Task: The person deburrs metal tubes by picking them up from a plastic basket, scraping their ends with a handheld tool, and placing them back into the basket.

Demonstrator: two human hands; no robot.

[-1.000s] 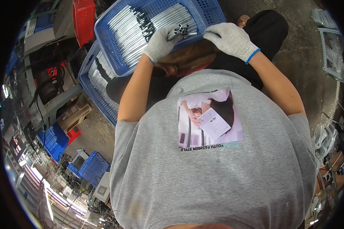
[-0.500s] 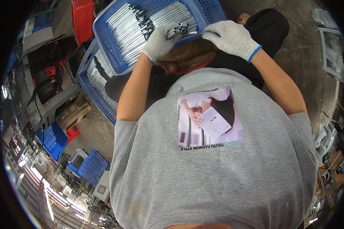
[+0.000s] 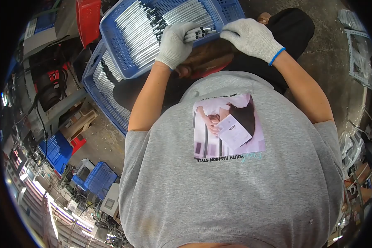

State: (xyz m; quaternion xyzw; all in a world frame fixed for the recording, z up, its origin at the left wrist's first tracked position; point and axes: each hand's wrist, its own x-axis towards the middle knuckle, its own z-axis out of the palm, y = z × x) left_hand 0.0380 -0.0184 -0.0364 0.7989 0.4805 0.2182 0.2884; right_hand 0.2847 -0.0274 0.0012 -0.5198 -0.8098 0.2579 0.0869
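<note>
My left hand (image 3: 174, 43), in a white knitted glove, is closed around a small bundle of metal tubes (image 3: 195, 34). Their dark open ends point right, toward my other hand. A thinner rod-like end (image 3: 211, 30) sticks out past the bundle. Just to the right, my right hand (image 3: 249, 40), gloved with a blue cuff, has thumb and fingers pinched together; whatever they hold, if anything, is hidden. Both hands are at the near edge of a blue plastic basket (image 3: 130, 73), where rows of similar metal tubes (image 3: 132, 35) lie.
A second blue basket (image 3: 88, 78) with more tubes stands lower left. Beyond it are a red bin (image 3: 88, 20) and a grey machine frame (image 3: 66, 101). My dark-trousered leg (image 3: 291, 31) is at right. A light-coloured rack (image 3: 361, 58) stands far right.
The tube bundle has turned, so the tubes now show more of their sides. My left hand has shifted slightly right and tilted; the right hand has moved slightly up.
</note>
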